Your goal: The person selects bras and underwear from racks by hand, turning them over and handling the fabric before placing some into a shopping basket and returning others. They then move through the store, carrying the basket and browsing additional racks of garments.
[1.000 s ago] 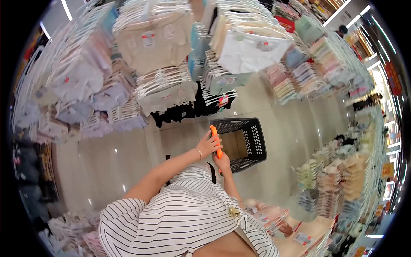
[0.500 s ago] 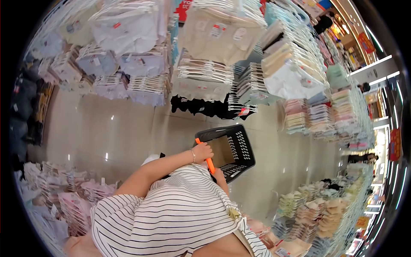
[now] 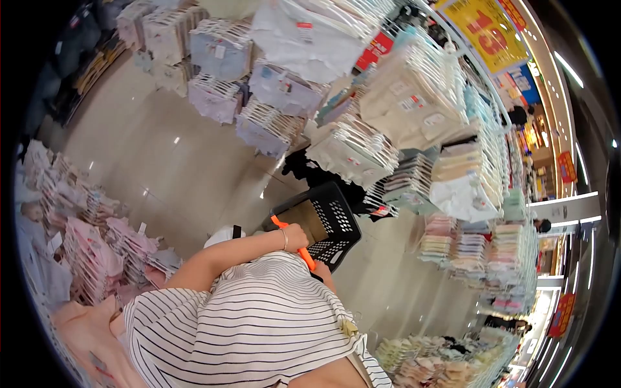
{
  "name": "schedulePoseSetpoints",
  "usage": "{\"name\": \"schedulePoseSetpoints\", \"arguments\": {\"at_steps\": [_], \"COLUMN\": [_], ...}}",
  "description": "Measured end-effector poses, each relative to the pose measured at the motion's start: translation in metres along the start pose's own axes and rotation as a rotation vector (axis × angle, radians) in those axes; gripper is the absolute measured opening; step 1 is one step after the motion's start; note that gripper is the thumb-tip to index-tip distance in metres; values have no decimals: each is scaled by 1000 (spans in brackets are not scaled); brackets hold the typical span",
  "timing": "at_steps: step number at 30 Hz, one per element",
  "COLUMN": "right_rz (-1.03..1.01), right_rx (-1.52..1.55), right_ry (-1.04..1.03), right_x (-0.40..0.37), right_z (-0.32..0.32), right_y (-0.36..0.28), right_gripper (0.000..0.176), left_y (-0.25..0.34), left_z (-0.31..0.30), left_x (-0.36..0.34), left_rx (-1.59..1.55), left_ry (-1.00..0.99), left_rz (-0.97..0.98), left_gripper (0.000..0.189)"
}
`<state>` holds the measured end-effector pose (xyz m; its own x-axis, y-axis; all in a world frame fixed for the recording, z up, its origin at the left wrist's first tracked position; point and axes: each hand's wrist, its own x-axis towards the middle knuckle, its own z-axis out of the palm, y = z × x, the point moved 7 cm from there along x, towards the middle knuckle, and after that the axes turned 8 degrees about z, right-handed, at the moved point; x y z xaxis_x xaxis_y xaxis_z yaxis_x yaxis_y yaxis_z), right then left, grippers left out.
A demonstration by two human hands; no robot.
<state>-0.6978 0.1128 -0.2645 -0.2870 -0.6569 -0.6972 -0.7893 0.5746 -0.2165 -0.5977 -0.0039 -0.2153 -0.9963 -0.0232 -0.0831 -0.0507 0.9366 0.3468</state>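
Note:
My left hand [image 3: 296, 238], with a bracelet at the wrist, is closed round the orange handle [image 3: 305, 256] of a black perforated shopping basket [image 3: 337, 226]. At the lower end of that handle is my right hand [image 3: 323, 273], its fingers wrapped there and partly hidden by my striped top. The basket stands tilted in view just ahead of my body, with a plain brown surface showing inside it. Beyond its far side hang black garments [image 3: 317, 173] on a low rack.
Racks of pale hanging clothes [image 3: 407, 107] rise ahead. Pink garments [image 3: 94, 262] hang close at my left, more clothes [image 3: 427, 359] at lower right. Shiny tiled floor [image 3: 174, 174] runs between them. A person in dark clothes [image 3: 508, 322] is far along the right aisle.
My view has turned, so the racks ahead sit further right and the pink garments look nearer. The basket appears slightly further left, with both hands still on its handle.

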Motion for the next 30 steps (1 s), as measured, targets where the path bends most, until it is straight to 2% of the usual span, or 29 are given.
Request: {"name": "schedulePoseSetpoints", "arguments": {"at_steps": [4, 7, 11, 18, 23, 30], "right_rz": [-104, -219, -269, -482, -603, -756], "right_rx": [-95, -166, -322, -416, -446, -567], "right_ry": [-17, -1, -65, -101, -139, -196], "right_x": [4, 4, 0, -29, -22, -27], "right_z": [-4, -4, -7, -24, -6, 24], "right_y": [-37, -63, -98, -196, -241, -319], "right_gripper": [33, 31, 33, 31, 24, 21], "left_y": [-7, -2, 1, -5, -13, -29], "left_z": [-7, -18, -6, -3, -12, 17], "left_x": [-39, -74, -106, -173, -218, -283], "left_rx": [-82, -166, -208, -285, -312, -344], "left_ry": [-38, -137, -144, -28, -18, 28], "left_rz": [-98, -205, -277, -501, -690, -851], "left_gripper": [22, 20, 18, 22, 25, 28]}}
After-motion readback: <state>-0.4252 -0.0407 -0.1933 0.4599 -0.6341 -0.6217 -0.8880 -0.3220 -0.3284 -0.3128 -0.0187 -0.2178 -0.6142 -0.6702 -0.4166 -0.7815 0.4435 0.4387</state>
